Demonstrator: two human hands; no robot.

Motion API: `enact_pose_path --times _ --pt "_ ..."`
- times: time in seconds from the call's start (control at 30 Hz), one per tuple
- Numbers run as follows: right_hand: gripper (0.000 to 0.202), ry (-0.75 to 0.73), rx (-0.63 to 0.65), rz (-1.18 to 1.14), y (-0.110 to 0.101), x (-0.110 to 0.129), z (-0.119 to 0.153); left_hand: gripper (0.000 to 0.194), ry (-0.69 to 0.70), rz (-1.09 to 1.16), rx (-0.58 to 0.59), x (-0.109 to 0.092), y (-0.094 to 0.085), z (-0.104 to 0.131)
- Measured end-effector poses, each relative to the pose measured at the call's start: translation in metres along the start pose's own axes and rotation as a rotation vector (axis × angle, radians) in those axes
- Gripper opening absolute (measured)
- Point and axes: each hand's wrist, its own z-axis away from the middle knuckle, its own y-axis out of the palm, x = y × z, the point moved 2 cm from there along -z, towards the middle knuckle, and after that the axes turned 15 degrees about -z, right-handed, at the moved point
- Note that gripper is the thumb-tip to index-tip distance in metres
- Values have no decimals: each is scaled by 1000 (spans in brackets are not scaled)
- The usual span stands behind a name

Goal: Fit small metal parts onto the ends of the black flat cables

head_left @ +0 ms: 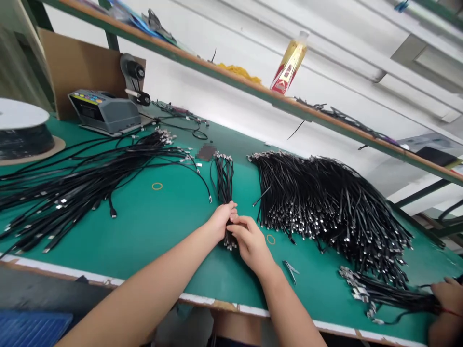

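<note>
A slim bundle of black cables [224, 176] with metal plugs at both ends lies on the green table in front of me. My left hand [220, 220] is closed round its lower middle. From the right, my right hand [250, 242] has its fingers bent in a pinch against the same bundle, just below the left hand; whether they also hold something small is hidden. One yellow rubber band [271, 239] lies beside my right hand, and another rubber band [157, 186] sits further left. Small metal snips [291, 272] rest near my right forearm.
Loose cables [119, 173] spread across the left side. A large cable pile [318, 202] fills the right. Another person's hand [448, 294] holds a cable bundle [398, 294] at far right. A grey machine [104, 113], a spool [23, 130] and an overhead shelf [202, 65] stand behind.
</note>
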Motion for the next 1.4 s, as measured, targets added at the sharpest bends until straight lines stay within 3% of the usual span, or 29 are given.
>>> enact_pose_path --times 0.17,0.37,0.7,1.0,1.27,1.4 --pt "28 40 13 -60 -3 4 -2 21 -24 13 -14 1 -2 -1" --pt "28 -40 20 -64 -3 3 -5 20 -5 -29 -21 -4 3 10" --pt "34 -45 -66 15 -1 -8 -3 21 -65 0 29 -2 5 11" --pt "37 -136 -119 101 -4 -2 1 24 12 -20 23 -6 15 20" --pt "33 -86 -64 52 -2 8 4 24 6 54 -18 -10 14 22" --pt "27 -50 -103 31 2 22 -2 24 30 56 -40 -9 15 23"
